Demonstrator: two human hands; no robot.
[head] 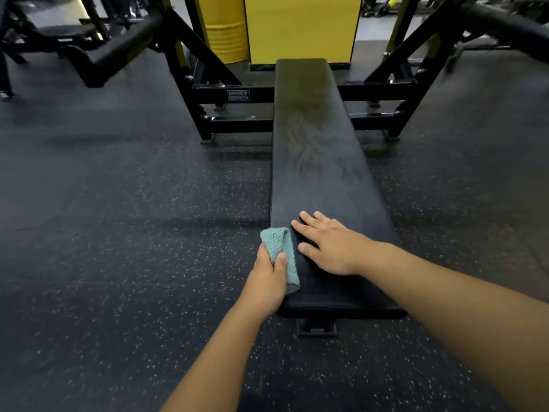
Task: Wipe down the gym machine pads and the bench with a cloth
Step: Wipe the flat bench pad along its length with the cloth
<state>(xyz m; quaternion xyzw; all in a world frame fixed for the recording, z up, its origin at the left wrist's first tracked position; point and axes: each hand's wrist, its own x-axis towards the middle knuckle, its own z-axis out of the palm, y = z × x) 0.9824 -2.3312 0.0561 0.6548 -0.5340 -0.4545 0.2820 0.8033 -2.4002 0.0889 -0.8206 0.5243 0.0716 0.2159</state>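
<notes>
The left hand pinches the folded blue cloth against the bench pad's near left edge, at about 6 o'clock, while the right hand rests flat beside it, fingers spread. Streaks toward 12 o'clock suggest the top is partly wiped; the near end and the machine pads at 10 o'clock likely remain.

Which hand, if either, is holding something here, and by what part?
The left hand grips the folded blue cloth around its near end, at the bench pad's left edge. The right hand rests flat on the bench, holding nothing.
</notes>
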